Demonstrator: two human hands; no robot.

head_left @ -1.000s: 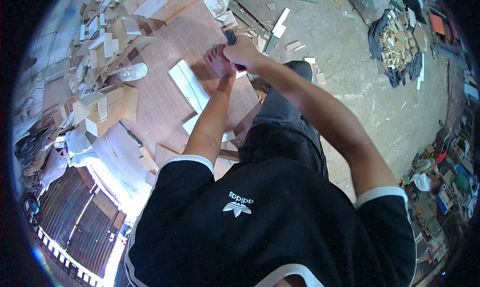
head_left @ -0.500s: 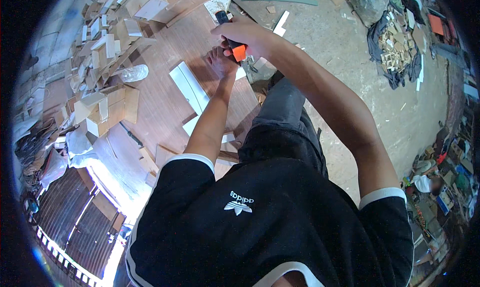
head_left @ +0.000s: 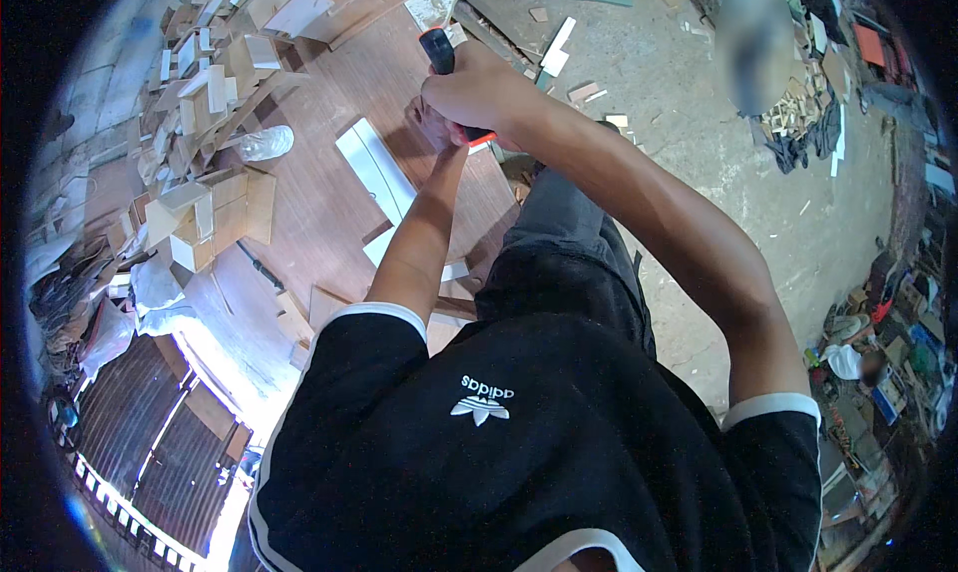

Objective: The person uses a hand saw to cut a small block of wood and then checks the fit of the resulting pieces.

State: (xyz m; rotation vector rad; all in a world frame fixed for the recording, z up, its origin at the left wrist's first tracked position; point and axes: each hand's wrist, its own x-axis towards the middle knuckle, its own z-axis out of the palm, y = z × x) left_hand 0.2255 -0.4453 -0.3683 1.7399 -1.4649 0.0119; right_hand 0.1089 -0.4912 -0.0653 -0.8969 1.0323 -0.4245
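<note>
My right hand (head_left: 474,85) is closed around a tool with a black and orange handle (head_left: 436,51). Its black end sticks up past my fingers, and an orange edge shows below the hand. What the tool's working end looks like is hidden. Close underneath, my left hand (head_left: 432,126) has its fingers bent at the edge of the brown wooden table (head_left: 329,188). The right hand partly covers it, so whatever it grips cannot be made out. A sliver of white board (head_left: 480,146) shows beside the left wrist. A long white board (head_left: 374,171) lies left of my left forearm.
Open wooden boxes (head_left: 225,213) and stacked box parts (head_left: 215,88) crowd the table's left, near a clear plastic bottle (head_left: 266,144). Offcuts (head_left: 559,51) lie on the concrete floor, with a scrap heap (head_left: 798,118) farther right. A blurred patch hides part of that area.
The tool has turned in my right hand, so less orange shows. My right hand has shifted slightly left and down, covering more of the left hand. A blurred patch has appeared at upper right.
</note>
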